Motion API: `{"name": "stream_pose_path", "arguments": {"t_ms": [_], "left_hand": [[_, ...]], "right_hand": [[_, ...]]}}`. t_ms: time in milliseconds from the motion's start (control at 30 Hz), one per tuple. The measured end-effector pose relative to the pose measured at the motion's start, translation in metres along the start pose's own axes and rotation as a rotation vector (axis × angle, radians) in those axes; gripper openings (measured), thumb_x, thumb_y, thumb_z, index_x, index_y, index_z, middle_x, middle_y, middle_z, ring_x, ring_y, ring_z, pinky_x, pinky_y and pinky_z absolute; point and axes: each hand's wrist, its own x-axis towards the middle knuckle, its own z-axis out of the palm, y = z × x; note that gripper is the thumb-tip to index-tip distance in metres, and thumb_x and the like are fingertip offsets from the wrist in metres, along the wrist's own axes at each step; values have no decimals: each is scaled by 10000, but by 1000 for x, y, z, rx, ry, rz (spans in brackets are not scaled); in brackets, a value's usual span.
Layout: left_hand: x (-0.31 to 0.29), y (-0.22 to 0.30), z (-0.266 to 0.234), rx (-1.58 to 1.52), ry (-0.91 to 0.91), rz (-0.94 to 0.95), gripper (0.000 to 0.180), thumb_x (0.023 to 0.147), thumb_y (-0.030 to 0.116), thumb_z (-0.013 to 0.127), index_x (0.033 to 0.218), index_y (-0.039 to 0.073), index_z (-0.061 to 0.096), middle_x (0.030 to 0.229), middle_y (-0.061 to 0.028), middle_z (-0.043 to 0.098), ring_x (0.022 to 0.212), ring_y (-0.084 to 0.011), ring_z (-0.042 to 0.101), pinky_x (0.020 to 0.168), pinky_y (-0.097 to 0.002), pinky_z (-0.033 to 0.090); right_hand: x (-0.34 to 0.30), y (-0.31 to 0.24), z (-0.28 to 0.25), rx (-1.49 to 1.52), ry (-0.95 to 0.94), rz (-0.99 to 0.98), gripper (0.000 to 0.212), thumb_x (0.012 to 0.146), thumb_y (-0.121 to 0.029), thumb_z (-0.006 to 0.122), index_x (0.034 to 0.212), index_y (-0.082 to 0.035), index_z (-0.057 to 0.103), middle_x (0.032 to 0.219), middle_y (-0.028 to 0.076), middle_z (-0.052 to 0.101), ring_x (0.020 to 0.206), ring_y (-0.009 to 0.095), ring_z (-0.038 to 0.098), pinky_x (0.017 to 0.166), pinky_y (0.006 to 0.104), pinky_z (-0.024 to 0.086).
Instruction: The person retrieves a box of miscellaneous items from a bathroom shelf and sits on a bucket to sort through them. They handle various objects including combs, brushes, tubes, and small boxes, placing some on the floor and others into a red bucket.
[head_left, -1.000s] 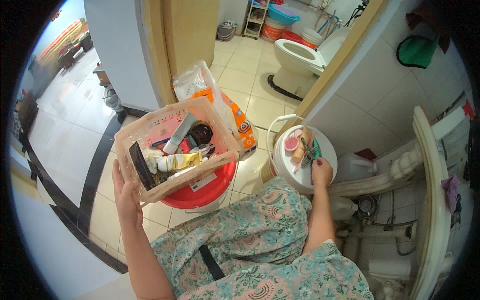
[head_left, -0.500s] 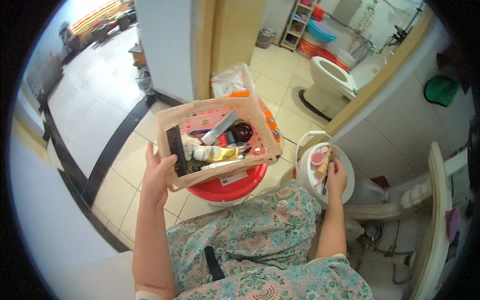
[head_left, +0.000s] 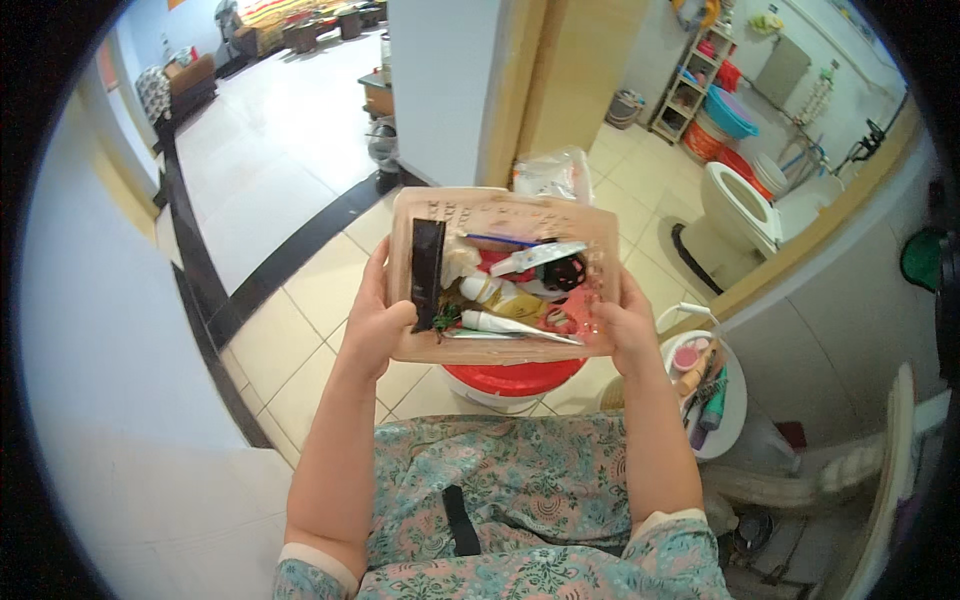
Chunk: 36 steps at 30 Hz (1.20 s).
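A pale pink plastic basket point(head_left: 505, 350) is held up in front of me, tipped so that its inside faces me. My left hand point(head_left: 378, 315) grips its left side, thumb over the rim. On the opposite side, my right hand point(head_left: 628, 318) clasps it the same way. Inside lie a long black box point(head_left: 428, 275), a yellow-and-white tube point(head_left: 505, 298), a silvery tube point(head_left: 540, 257), a white tube point(head_left: 515, 326) and a dark round item point(head_left: 566, 270). Below the basket stands a bucket with a red lid point(head_left: 515, 376).
To the right, a white lidded bucket point(head_left: 738, 425) bears a pink round container point(head_left: 686, 357) and a green tube point(head_left: 714, 405). A toilet point(head_left: 735, 215) stands beyond the door frame. A wall corner point(head_left: 445, 100) rises ahead.
My right hand has left the small items on the white bucket and taken hold of the basket's right side. The basket is now more level and faces me. The view has shifted left.
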Motion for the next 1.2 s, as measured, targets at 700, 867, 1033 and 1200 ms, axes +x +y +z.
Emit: {"name": "stream_pose_path", "arguments": {"t_ms": [700,867,1033,1200], "left_hand": [[2,-8,20,104,104,77,778,630,-57,399,1382,8,212,1315,-144,381,1230,-224,380,1018,-303,291],[2,-4,24,146,89,34,784,628,-54,397,1385,9,203,1325,-153,371,1240,-232,370,1021,-305,285],[2,-3,25,195,82,41,782,635,-51,409,1385,9,196,1334,-163,358,1249,-242,359,1027,-315,280],[6,-14,18,154,54,65,779,646,-43,428,1385,9,189,1334,-169,356,1247,-248,361,1024,-320,290]], "right_hand": [[16,9,138,-1017,-161,-459,415,754,-245,664,1051,0,510,1020,164,566,933,341,557,771,407,458],[48,15,152,-970,-188,-218,372,719,-250,685,965,-18,531,938,165,612,913,327,578,767,411,460],[55,19,136,-615,-205,-216,331,697,-168,665,969,-1,578,825,150,643,782,261,625,713,351,476],[26,-24,96,14,-136,-33,268,832,-97,570,1087,-17,553,1003,50,598,907,136,565,777,285,463]]}}
